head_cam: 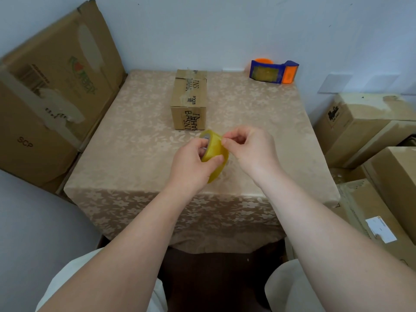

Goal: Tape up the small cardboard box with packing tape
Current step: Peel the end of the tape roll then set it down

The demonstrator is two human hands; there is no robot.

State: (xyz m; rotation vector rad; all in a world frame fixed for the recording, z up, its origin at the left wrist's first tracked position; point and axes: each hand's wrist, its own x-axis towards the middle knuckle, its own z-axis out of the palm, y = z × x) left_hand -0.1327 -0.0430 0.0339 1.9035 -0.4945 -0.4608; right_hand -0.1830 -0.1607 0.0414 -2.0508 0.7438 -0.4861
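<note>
Head view: both hands are over the middle of the desk (126,122), which is covered with a beige flowered cloth. The left hand (193,163) grips a roll of yellowish clear tape (213,152), fingers through the core and thumb pressed on the outer face; the roll is held tilted, off the desk surface. The right hand (249,149) is closed in a pinch, thumb and forefinger tips touching the upper edge of the roll. Can't tell if a loose tape end is actually between those fingertips.

The small cardboard box (189,100) lies on the desk just beyond the hands, apart from them, long side running away from the camera. Its flaps are shut, old tape strips run along the top, and there is black print on the top and the near end.

A blue and orange tape dispenser (273,72) stands at the far right corner of the desk near the wall, well apart from the box. A big flattened carton (51,93) leans on the wall to the left of the desk. Stacked cartons (364,127) sit to the right of the desk, one with a white label (380,229). Pale trouser legs show at the bottom edge.
</note>
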